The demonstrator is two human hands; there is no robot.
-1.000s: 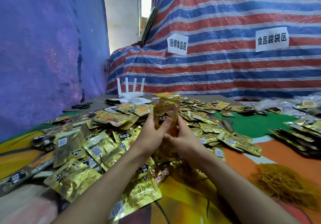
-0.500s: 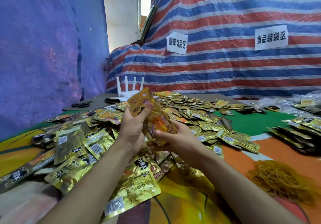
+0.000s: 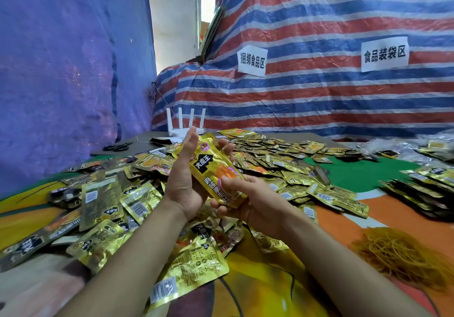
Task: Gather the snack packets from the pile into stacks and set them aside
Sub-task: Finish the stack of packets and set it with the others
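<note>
Gold foil is catching the light in the middle of the scene, where the held stack of snack packets [image 3: 216, 171] is now lying back with its printed face turned up. A second ago it was standing upright on its edge between both palms. It is leaning from far left down to near right, raised above the loose pile [image 3: 110, 193] that is spreading across the left and far side of the tabletop [image 3: 356, 171].

The left hand [image 3: 183, 184] is cupping the stack's upper end, with the thumb running up the near edge and the fingertips curling round from behind. The right hand [image 3: 248, 201] is pinching the lower end, thumb pressing on the face and fingers supporting from beneath. Both hands are therefore gripping the same bundle.

Tipping it from edge-on to flat is probably marking the end of squaring up (the packet edges are looking fairly even). The bundle seems ready to go aside, likely towards the finished stacks [image 3: 417, 191] lying at the far right, with the tangle of rubber bands [image 3: 403, 252] waiting near right.
</note>
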